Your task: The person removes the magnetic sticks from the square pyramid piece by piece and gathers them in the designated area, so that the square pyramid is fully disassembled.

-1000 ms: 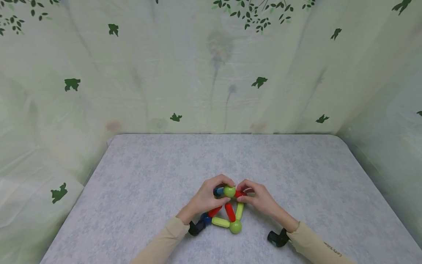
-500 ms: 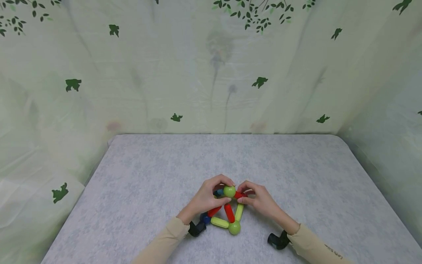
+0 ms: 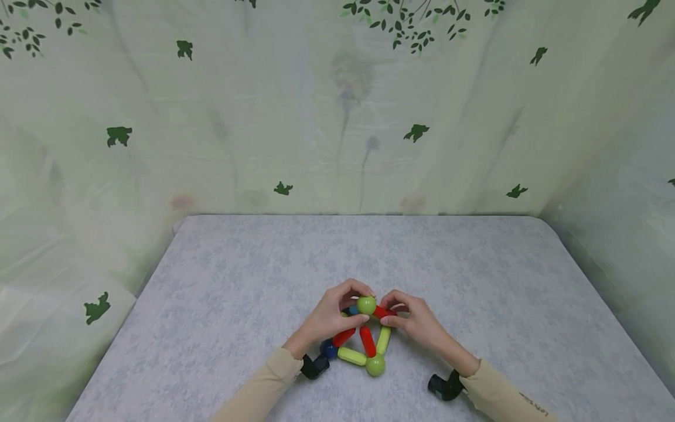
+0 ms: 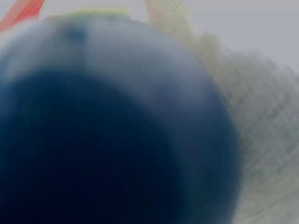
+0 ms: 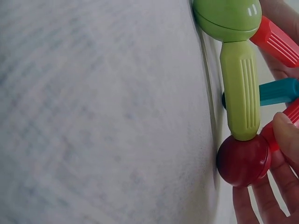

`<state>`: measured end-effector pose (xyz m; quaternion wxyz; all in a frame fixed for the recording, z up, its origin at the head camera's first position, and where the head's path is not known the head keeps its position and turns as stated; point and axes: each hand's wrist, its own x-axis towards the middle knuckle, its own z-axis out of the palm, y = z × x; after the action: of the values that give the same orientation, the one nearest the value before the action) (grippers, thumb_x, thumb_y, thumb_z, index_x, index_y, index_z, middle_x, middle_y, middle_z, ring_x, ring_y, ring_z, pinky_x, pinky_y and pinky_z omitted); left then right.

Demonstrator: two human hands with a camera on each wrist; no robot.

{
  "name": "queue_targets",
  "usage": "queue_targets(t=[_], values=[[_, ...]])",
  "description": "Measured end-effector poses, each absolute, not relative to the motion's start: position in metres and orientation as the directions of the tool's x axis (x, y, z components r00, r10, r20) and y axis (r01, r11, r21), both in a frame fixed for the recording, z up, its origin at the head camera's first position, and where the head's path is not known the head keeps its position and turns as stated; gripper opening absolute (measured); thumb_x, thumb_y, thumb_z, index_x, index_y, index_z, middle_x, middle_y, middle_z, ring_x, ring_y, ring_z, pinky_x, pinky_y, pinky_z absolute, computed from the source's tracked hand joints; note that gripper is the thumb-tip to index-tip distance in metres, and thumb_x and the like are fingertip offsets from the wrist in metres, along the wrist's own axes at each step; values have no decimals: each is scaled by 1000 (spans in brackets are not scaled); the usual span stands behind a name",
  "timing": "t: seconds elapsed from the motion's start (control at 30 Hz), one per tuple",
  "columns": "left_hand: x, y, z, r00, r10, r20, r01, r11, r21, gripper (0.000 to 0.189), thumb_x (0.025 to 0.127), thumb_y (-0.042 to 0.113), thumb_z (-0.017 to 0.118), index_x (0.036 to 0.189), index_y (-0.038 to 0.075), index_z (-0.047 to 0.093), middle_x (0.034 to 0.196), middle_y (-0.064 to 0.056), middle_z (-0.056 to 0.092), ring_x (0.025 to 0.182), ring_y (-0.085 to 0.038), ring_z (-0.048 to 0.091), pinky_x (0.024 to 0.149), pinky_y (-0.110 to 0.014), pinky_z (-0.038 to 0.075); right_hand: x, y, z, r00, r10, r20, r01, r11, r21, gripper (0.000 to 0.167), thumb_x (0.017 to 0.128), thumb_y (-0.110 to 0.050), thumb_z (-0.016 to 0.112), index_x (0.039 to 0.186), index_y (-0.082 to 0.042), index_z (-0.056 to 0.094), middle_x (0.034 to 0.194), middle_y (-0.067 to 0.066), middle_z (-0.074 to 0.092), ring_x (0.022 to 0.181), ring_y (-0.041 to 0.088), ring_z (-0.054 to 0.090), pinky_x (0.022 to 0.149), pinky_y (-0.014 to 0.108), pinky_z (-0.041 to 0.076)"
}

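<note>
A construction of magnetic rods and balls stands on the table between both hands. My left hand (image 3: 329, 313) pinches the upper green ball (image 3: 366, 305) between thumb and fingers. From that ball a red rod (image 3: 384, 313) runs right, and my right hand (image 3: 416, 316) pinches it. Below are the lower green ball (image 3: 375, 365), yellow-green rods (image 3: 352, 356) and a dark blue ball (image 3: 329, 350). In the right wrist view a dark red ball (image 5: 243, 159) sits at the held rod's end, by the fingers. A blurred blue ball (image 4: 140, 93) fills most of the left wrist view.
The grey mottled table (image 3: 253, 258) reaches back to a pale curtain (image 3: 295, 117) printed with leaves. Black wrist cameras (image 3: 445, 385) sit under both sleeves, the left one close beside the dark blue ball.
Both hands keep their holds. The lower green ball has shifted slightly toward me, and the camera view has tipped a little.
</note>
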<state>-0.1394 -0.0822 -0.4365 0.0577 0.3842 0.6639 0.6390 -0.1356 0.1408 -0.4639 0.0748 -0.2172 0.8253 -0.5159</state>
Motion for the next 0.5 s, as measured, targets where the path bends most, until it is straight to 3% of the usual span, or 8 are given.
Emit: queue_targets(t=[0.13,0.37,0.5], values=[[-140,-82,-436,-708,583,398,417,-110,902,30,83,-15,64,109,-11,49,113,-29,53,103,-32,58,88,-51,48,-134,139,-460,-895,-435,99,-280,374,-884,17,84,2,69,98,-2,61,98,8,64,94,28,60,88,49,47],[-144,-90,-428,-755,547,362,377,-90,922,31,86,-15,59,112,-11,44,115,-28,51,100,-26,60,87,-40,51,-138,143,-471,-896,-433,95,-275,375,-885,18,84,-8,73,98,-11,62,96,-3,64,94,18,61,87,40,49],[-146,-95,-421,-770,541,339,388,-26,921,31,85,-13,63,111,-10,47,117,-27,53,102,-28,60,89,-39,50,-138,144,-472,-896,-434,91,-268,366,-891,17,85,-12,73,98,-12,62,96,-3,64,94,19,61,87,41,49]])
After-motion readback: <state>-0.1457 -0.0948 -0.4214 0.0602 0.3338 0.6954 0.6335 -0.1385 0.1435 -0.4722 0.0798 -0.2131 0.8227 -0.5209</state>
